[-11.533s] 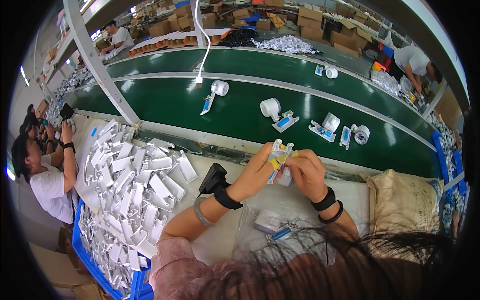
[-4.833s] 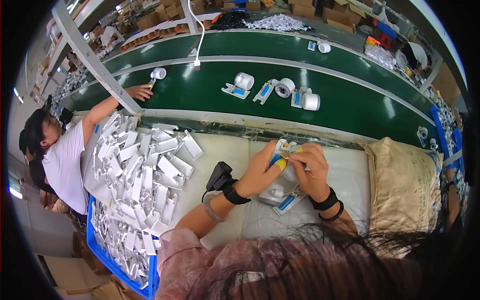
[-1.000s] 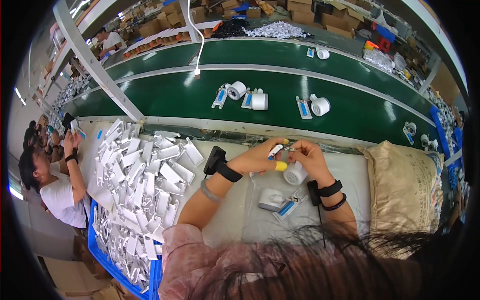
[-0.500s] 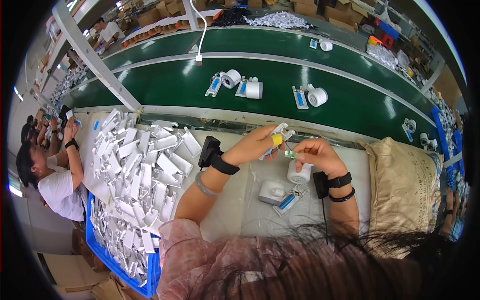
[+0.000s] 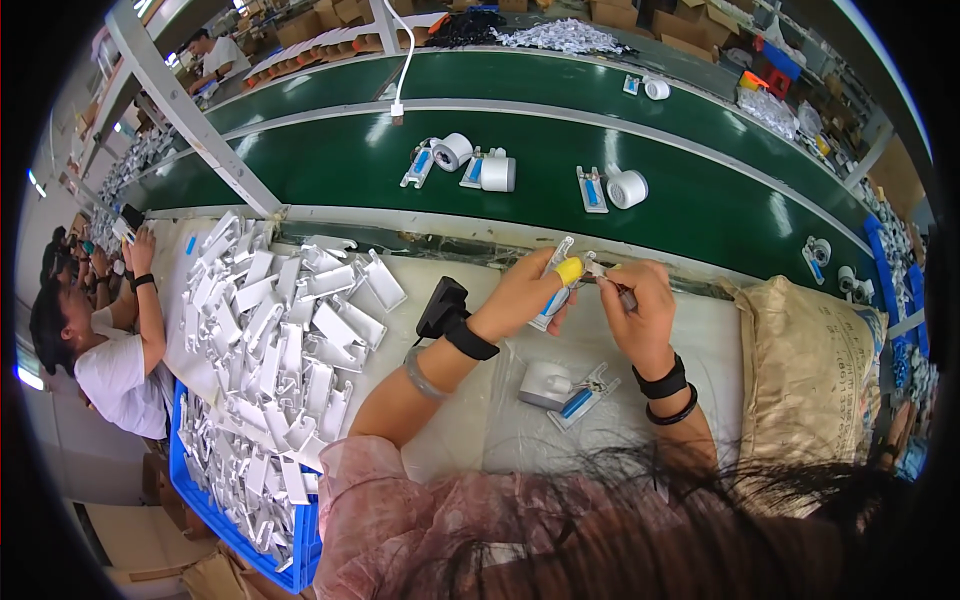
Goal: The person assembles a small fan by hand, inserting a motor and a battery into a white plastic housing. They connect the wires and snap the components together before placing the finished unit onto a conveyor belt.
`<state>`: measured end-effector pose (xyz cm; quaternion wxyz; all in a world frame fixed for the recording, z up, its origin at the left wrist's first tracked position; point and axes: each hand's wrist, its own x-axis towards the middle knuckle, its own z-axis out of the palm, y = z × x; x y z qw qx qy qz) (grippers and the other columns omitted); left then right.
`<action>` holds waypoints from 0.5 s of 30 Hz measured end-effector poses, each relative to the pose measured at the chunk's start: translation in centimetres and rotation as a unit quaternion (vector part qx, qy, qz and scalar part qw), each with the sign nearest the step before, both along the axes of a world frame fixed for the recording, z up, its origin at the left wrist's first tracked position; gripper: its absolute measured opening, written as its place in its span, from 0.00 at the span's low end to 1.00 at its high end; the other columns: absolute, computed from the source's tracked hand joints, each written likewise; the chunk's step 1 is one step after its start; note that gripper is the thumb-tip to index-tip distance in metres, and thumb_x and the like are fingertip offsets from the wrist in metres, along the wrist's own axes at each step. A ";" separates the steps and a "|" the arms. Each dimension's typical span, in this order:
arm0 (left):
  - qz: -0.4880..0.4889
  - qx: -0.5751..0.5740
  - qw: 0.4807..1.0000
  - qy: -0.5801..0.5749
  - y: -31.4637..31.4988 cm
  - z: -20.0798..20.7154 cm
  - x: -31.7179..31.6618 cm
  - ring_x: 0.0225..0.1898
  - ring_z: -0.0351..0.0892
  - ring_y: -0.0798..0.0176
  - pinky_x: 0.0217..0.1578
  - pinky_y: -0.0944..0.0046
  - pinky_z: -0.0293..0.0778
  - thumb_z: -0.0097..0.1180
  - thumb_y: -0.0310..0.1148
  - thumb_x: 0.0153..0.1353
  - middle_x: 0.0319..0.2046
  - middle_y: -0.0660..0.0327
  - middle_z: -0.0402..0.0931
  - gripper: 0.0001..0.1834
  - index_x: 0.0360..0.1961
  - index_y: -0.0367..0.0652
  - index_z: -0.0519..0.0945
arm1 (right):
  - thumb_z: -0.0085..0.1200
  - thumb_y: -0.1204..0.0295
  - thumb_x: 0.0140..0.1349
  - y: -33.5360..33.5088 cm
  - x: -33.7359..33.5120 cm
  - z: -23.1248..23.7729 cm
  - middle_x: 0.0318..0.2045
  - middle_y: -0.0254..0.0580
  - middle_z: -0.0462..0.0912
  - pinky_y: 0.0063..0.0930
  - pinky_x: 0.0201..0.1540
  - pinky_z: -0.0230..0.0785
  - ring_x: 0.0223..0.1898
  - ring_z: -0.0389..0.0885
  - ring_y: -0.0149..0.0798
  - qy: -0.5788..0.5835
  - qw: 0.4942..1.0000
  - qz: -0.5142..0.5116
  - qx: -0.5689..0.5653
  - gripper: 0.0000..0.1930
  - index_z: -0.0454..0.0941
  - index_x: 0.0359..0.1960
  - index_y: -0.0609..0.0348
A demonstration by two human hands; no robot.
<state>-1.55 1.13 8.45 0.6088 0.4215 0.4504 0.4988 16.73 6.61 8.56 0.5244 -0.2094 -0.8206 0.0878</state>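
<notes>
My left hand is closed around a narrow white plastic housing with a blue strip inside, held tilted above the table. A yellow cover wraps its thumb. Close against the housing's upper end, my right hand pinches with thumb and forefinger; the fingers hide what is between them. A bit of grey shows under that hand, too covered to name. Below, on the plastic-covered table, a white round lamp head lies beside an open white housing with a blue cell in it.
To the left, white plastic housings are heaped over a blue crate. A brown sack stands at right. Beyond the table runs a green conveyor belt carrying several lamp heads with housings. A co-worker sits at far left.
My right hand has turned and closed in on the housing; the green circuit board in its fingers is now hidden. The round lamp head below it no longer shows on the table.
</notes>
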 end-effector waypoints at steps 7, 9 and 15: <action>0.017 0.058 0.998 0.025 -0.3 0.1 0.8 0.22 0.75 0.69 0.20 0.66 0.75 0.47 0.25 0.62 0.28 0.60 0.74 0.19 0.55 0.36 0.66 | 0.61 0.84 0.53 -0.5 -0.6 -1.4 0.31 0.43 0.81 0.37 0.43 0.70 0.37 0.78 0.48 0.012 0.993 0.041 -0.108 0.12 0.76 0.38 0.59; 0.019 0.061 0.998 0.010 -0.5 -0.1 0.9 0.23 0.75 0.69 0.23 0.66 0.75 0.48 0.24 0.61 0.30 0.60 0.74 0.23 0.59 0.37 0.63 | 0.60 0.84 0.54 -0.5 -0.6 -1.5 0.31 0.42 0.81 0.37 0.43 0.70 0.38 0.78 0.48 0.023 0.991 0.047 -0.125 0.11 0.77 0.38 0.59; 0.013 0.096 0.995 0.016 -1.1 0.0 1.2 0.24 0.75 0.69 0.24 0.66 0.75 0.46 0.22 0.60 0.34 0.59 0.74 0.24 0.59 0.37 0.63 | 0.60 0.84 0.54 -0.7 -0.4 -0.3 0.30 0.41 0.80 0.36 0.43 0.70 0.37 0.78 0.47 0.016 0.996 0.066 -0.057 0.10 0.78 0.36 0.57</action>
